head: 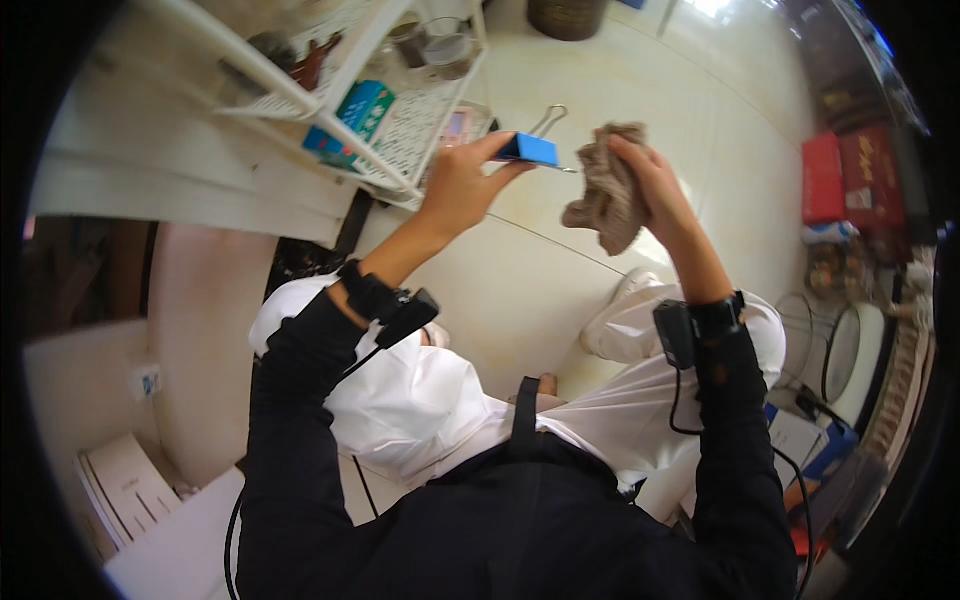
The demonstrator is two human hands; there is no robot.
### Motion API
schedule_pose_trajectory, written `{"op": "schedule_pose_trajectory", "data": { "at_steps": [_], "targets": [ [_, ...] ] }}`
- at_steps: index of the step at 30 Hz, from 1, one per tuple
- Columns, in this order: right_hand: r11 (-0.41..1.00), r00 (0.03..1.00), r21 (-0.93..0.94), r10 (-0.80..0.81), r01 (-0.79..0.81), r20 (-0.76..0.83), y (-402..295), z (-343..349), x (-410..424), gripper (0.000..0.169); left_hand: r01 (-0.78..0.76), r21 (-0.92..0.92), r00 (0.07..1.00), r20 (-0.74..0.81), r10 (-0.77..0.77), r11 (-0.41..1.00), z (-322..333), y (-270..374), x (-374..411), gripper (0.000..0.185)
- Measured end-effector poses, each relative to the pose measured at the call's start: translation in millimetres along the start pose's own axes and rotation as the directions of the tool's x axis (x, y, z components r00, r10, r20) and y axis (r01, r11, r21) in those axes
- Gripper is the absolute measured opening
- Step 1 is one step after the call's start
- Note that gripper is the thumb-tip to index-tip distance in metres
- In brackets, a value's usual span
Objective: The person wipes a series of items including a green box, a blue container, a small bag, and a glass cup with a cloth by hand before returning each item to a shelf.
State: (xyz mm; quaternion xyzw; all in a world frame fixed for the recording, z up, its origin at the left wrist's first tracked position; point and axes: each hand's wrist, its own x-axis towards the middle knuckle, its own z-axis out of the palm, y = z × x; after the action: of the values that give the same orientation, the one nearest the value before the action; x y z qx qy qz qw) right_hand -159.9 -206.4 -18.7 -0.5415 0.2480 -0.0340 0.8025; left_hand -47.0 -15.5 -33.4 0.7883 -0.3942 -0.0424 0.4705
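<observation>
Between the thumb and fingers of my left hand point(463, 180) is a large blue binder clip point(534, 149). One of its wire handles points up and away, and the other sticks out to the right toward the cloth. My right hand point(658, 187) grips a crumpled grey-brown cloth point(611, 191), which hangs down below the fingers. A small gap separates the cloth from the clip. Both hands are held up over the pale tiled floor.
At the upper left stands a white shelf rack point(409, 124) bearing a blue-green box point(365, 105) and clear containers point(448, 49). A dark bin point(568, 16) is at the top. Red boxes point(855, 184) and a white fan-like appliance point(855, 364) line the right side. A white box point(129, 487) lies lower left.
</observation>
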Motion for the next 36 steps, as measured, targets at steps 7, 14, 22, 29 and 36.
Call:
{"op": "schedule_pose_trajectory", "data": {
  "at_steps": [7,14,22,29,36],
  "targets": [
    [0.981,0.934,-0.151,0.168,-0.125,0.315,16.6,21.9,-9.1,0.035,-0.146,-0.089,0.974,0.16,0.159,0.985,2.4,4.6,-14.7,0.029],
    [0.904,0.985,-0.418,0.145,-0.095,0.089,20.3,14.1,-1.0,0.034,0.099,-0.149,0.905,0.426,-0.026,0.984,-18.9,-6.1,-21.2,0.018],
    [0.859,0.982,-0.512,0.11,-0.017,0.152,27.7,23.7,-1.0,0.031,0.162,0.391,0.507,0.755,-0.416,0.906,-89.8,-64.7,-57.0,0.015],
    [0.83,0.984,-0.557,0.068,0.037,0.167,25.0,38.4,-2.1,0.035,0.416,0.292,0.86,0.183,-0.477,0.861,-153.6,-81.6,-82.0,0.015],
    [0.857,0.979,-0.513,0.065,0.045,0.195,25.1,45.2,-3.6,0.035,0.505,0.072,0.863,-0.048,-0.502,0.86,-117.0,-90.3,-54.6,0.019]
  ]
}}
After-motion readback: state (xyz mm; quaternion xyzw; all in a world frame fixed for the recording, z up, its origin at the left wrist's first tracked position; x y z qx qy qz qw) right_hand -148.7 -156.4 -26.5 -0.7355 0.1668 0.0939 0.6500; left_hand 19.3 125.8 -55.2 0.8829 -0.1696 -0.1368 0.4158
